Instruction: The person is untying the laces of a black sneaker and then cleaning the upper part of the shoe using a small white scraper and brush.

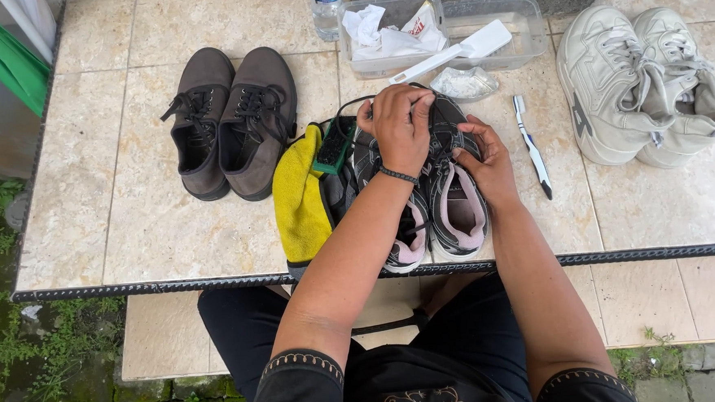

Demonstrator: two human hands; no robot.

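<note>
A pair of black sneakers with pink lining point(454, 208) lies on the tiled table point(113, 197) right in front of me, heels toward the edge. My left hand point(401, 129) is closed over the laces near the toe of the right-hand sneaker. My right hand point(486, 163) grips the same shoe's side by the tongue. A yellow cloth point(299, 200) lies under and left of the sneakers, with a green-backed brush point(334, 145) on it.
Brown lace-up shoes point(231, 122) sit to the left, white sneakers point(641, 84) at the right. A toothbrush point(531, 144) lies beside my right hand. Behind are clear plastic tubs point(527, 21) with rags, a white brush point(456, 51), a crumpled bag and a water bottle point(325, 7).
</note>
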